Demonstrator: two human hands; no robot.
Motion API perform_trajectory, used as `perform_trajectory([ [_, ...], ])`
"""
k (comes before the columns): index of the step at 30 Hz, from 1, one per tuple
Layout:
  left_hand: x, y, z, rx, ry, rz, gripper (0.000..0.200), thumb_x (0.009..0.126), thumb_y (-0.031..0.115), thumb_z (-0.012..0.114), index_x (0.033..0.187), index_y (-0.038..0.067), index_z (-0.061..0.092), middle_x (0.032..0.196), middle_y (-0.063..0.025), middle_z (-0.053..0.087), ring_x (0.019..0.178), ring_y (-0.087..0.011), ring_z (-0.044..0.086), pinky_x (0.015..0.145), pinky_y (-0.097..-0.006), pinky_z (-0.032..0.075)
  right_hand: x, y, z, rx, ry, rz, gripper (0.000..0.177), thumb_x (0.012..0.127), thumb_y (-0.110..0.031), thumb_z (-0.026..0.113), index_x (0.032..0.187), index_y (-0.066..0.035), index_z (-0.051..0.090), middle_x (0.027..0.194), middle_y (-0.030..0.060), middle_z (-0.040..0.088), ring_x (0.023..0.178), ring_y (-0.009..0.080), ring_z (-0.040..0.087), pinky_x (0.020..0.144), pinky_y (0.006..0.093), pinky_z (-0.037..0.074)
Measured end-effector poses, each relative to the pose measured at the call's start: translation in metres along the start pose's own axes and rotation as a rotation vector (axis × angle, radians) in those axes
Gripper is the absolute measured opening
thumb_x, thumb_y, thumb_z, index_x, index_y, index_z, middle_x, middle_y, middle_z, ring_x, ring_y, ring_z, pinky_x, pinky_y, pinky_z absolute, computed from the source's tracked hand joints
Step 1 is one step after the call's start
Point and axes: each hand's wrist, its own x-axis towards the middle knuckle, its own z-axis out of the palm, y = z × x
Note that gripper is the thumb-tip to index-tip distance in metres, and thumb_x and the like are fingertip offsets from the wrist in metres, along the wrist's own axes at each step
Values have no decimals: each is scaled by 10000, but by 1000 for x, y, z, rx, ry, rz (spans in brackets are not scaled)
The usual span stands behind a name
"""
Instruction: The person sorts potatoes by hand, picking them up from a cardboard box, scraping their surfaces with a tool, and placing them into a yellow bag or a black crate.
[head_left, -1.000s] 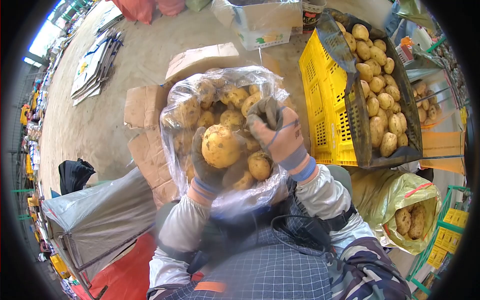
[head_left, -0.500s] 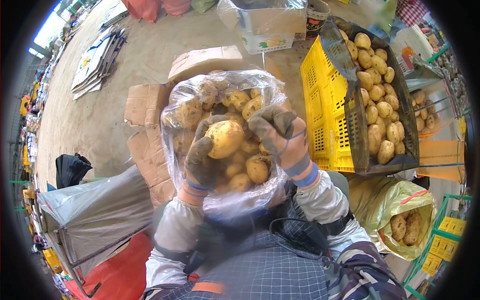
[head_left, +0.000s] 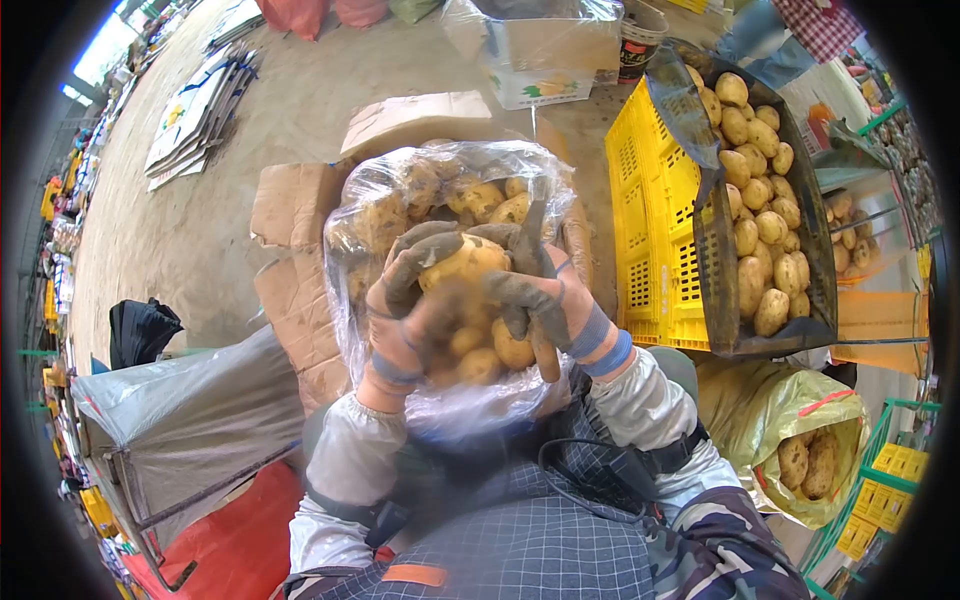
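Note:
My left hand, in a dirty grey-and-orange glove, is closed round a yellow potato above the open bag. My right hand, gloved the same, is closed at the potato's right side with its fingers curled. A slim knife-like tool shows in it, with a brown handle-like end downward and a dark grey part upward; its exact shape is partly hidden. Below both hands, several potatoes lie in a clear plastic bag that lines a cardboard box with its flaps folded out.
To the right stands a yellow crate beside a dark-lined container of potatoes. A yellow-green sack with potatoes lies near my right elbow. Ahead are a white carton, a bucket and flattened cartons.
The potato has turned and shifted slightly right. My right hand has gone from a fist to a looser grip lower beside the potato, and the slim tool has come into view.

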Motion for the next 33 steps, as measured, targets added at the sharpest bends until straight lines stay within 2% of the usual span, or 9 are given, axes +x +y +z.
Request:
perform_trajectory([
  [3, 0, -8, -1, -24, 129, -11, 250, 1008, 177, 565, 1129, -20, 660, 1200, -100, 649, 1038, -192, 636, 932, -317, 519, 1, 2, 0, 209, 1, 60, 527, 886, -183, 652, 1362, 4, 524, 963, 38, 661, 608, 59, 536, 465, 203, 425],
  [6, -3, -15, -7, -773, 287, -413, 291, 1057, 238, 510, 1051, -3, 672, 1200, -105, 656, 960, -164, 626, 893, -297, 513, -2, -11, 8, 331, 23, 62, 508, 875, -151, 603, 1354, -1, 529, 959, 48, 665, 596, 63, 532, 477, 194, 423],
  [12, 1, 9, -9, -412, 240, -264, 205, 910, 129, 686, 1062, -9, 687, 1234, -114, 649, 1008, -181, 614, 914, -315, 503, 3, 0, 4, 184, 101, -47, 491, 877, -188, 607, 1332, -5, 571, 964, 91, 669, 609, 119, 582, 534, 257, 492],
  [16, 1, 15, -12, 313, -78, 157, 280, 758, 12, 789, 1028, 37, 719, 1212, -173, 644, 1106, -312, 627, 930, -362, 518, 1, 0, 14, 67, 141, -144, 444, 857, -163, 639, 1275, -21, 589, 947, 84, 660, 619, 123, 594, 524, 247, 487],
  [19, 3, 20, -10, 417, -23, 170, 180, 788, 24, 772, 959, 39, 721, 1177, -165, 655, 1101, -315, 628, 924, -381, 519, 4, 11, 10, 14, 124, -180, 453, 838, -135, 666, 1270, -26, 582, 951, 81, 657, 624, 123, 598, 521, 243, 483],
  [20, 5, 26, -4, 144, 121, 21, 108, 817, 40, 747, 916, 28, 704, 1097, -158, 660, 1068, -326, 626, 906, -391, 520, 8, 14, 5, 44, 127, -139, 461, 835, -126, 671, 1275, -26, 580, 954, 80, 657, 627, 122, 597, 523, 243, 483],
  [22, 0, 10, -15, 67, 146, -52, 112, 826, 48, 739, 927, 22, 697, 1070, -150, 652, 1065, -324, 621, 910, -395, 516, 8, 13, 6, 103, 169, -109, 470, 830, -115, 677, 1280, -25, 580, 959, 76, 657, 628, 117, 593, 526, 242, 482],
  [30, 5, 13, -4, 266, 16, 96, 161, 799, 39, 742, 949, 3, 695, 1134, -150, 644, 1078, -275, 622, 918, -373, 516, 10, 20, 5, -17, 236, -139, 534, 842, -154, 697, 1341, -21, 557, 1010, 68, 678, 642, 97, 593, 538, 235, 478],
  [33, 3, 6, 0, 16, 132, 15, 158, 824, 27, 728, 973, -11, 694, 1170, -165, 640, 1059, -249, 628, 912, -356, 520, 10, 19, 2, -2, 176, -179, 578, 832, -125, 714, 1373, -26, 537, 1194, 104, 638, 980, 157, 628, 817, 266, 526],
])
